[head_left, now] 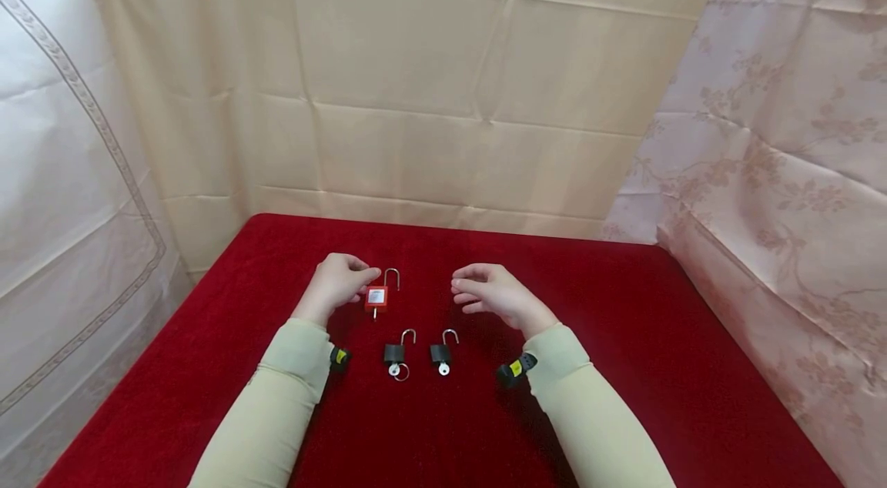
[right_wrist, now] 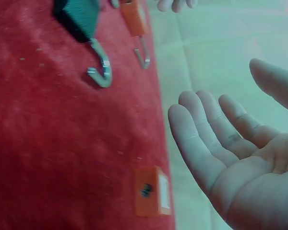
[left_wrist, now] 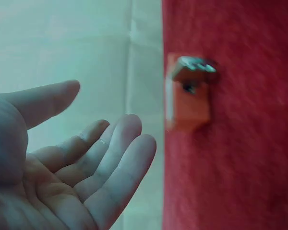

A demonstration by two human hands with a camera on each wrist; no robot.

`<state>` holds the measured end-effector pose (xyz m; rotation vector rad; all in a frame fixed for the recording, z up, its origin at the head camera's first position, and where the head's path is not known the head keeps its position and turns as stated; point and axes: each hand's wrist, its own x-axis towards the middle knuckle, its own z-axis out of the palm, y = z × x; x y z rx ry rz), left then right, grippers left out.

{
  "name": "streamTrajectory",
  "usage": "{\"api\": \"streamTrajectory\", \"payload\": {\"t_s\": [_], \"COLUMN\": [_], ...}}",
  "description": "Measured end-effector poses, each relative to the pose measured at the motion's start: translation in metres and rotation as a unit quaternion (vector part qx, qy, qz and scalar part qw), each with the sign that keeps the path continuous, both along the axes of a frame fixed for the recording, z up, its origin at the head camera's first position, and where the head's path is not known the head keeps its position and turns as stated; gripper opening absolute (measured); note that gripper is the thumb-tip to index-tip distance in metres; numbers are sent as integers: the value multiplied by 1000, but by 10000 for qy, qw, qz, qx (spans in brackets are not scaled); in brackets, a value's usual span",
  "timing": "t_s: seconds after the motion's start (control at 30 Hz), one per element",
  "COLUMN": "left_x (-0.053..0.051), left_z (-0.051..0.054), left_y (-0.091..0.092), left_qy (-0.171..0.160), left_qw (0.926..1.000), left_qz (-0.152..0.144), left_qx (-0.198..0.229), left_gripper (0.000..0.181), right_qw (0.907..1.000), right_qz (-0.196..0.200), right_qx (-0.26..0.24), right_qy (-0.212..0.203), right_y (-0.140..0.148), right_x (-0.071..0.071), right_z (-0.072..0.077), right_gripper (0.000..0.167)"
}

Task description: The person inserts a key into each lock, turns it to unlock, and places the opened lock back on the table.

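My left hand [head_left: 339, 280] is beside a red padlock [head_left: 376, 299] with a white label, a raised shackle and a key in its base. In the left wrist view the fingers [left_wrist: 117, 163] are spread and apart from the padlock [left_wrist: 187, 105]. My right hand [head_left: 495, 294] hovers over the table's right half, holding nothing. Its fingers [right_wrist: 192, 134] are relaxed in the right wrist view. Near them lies a second orange-red padlock [right_wrist: 146, 196], its keyhole bare; the hand hides it in the head view.
Two black padlocks, a left one [head_left: 394, 354] with a key and ring and a right one [head_left: 440, 354] with a key, lie between the forearms with shackles open. All rest on a red cloth-covered table [head_left: 610, 365]. Beige curtain [head_left: 416, 88] hangs behind.
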<state>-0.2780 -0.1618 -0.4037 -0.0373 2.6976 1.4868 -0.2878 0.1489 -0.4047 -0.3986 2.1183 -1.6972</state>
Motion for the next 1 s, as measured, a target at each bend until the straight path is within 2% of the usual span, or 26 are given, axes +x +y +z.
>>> {"api": "streamTrajectory", "payload": {"t_s": [0.2, 0.37, 0.5, 0.8, 1.0], "left_x": [7, 15, 23, 38, 45], "left_z": [15, 27, 37, 55, 54], "left_y": [11, 21, 27, 34, 42], "left_qy": [565, 1126, 1439, 1852, 2035], "left_qw": [9981, 9927, 9873, 9743, 9689], "left_qz": [-157, -324, -457, -616, -668], "left_qx": [215, 300, 499, 1123, 1237], "left_gripper": [39, 37, 36, 31, 28], "right_qw": [9984, 9941, 9891, 9765, 9709], "right_qz": [-305, -546, -792, -1183, -1235], "right_qx": [-358, -676, -855, -1117, -1313], "right_qy": [325, 645, 900, 1413, 1577], "right_y": [13, 25, 36, 50, 55], "right_x": [5, 9, 14, 31, 39], "right_z": [17, 29, 36, 42, 44], "right_gripper": [40, 41, 40, 35, 30]}}
